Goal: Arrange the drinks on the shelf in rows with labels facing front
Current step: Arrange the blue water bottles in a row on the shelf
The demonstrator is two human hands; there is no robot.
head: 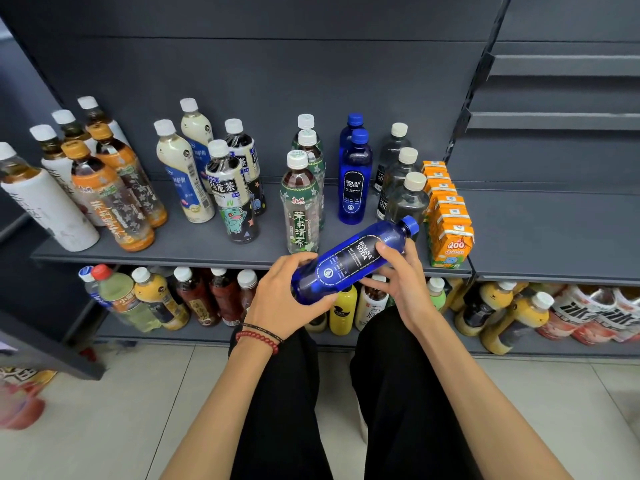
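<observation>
A blue Bolsa Soda bottle [349,263] lies tilted in front of the shelf edge, cap up to the right, label facing me. My left hand [282,296] grips its base and my right hand [403,275] holds its upper body. Two more blue soda bottles [354,188] stand in a row on the grey shelf [194,249]. Beside them stand green jasmine tea bottles [300,206], clear bottles [405,199] and a row of orange juice cartons [448,220].
Further left on the shelf stand dark tea bottles [232,194], milk tea bottles [183,174], orange-labelled teas [110,199] and white bottles [41,202]. The lower shelf [214,336] holds several mixed bottles. The shelf section at right [554,237] is bare. My knees are below.
</observation>
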